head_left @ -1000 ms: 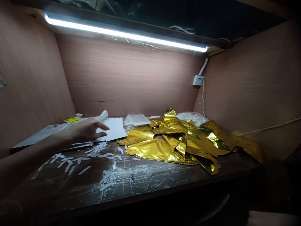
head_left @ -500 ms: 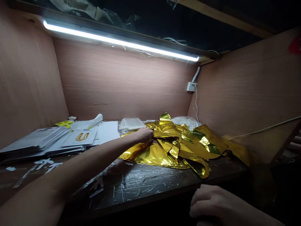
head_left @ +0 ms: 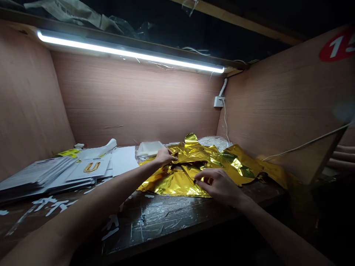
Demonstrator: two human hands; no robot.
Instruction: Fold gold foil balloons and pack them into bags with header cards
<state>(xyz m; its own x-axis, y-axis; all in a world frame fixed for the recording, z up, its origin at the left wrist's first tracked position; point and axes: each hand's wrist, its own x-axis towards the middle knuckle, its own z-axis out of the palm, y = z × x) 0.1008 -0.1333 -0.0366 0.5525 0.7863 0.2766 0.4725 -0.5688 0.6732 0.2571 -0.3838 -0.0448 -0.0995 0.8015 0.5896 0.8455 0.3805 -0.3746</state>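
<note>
A heap of shiny gold foil pieces [head_left: 235, 162] lies crumpled on the dark worktable. At the heap's left part, my left hand [head_left: 164, 156] has its fingers closed on the edge of a gold foil piece. My right hand [head_left: 217, 183] is over the front of the heap, thumb and index finger curved with a gap between them, close to the foil. Whether its fingertips touch the foil is hard to tell. Left of my left hand lie white sheets and a card with a gold U shape [head_left: 93, 168].
Stacks of white papers [head_left: 36, 171] lie at the left, white scraps [head_left: 44, 202] before them. A clear plastic stack [head_left: 150, 148] is behind my left hand. Wooden panels enclose the back and sides. A cord [head_left: 305, 145] crosses the right panel. Another person's arm [head_left: 344, 157] shows at the far right.
My right hand has moved up and left from below the table edge to the front of the foil heap, its fingers now apart. My left hand stays at the foil. The view has shifted slightly right.
</note>
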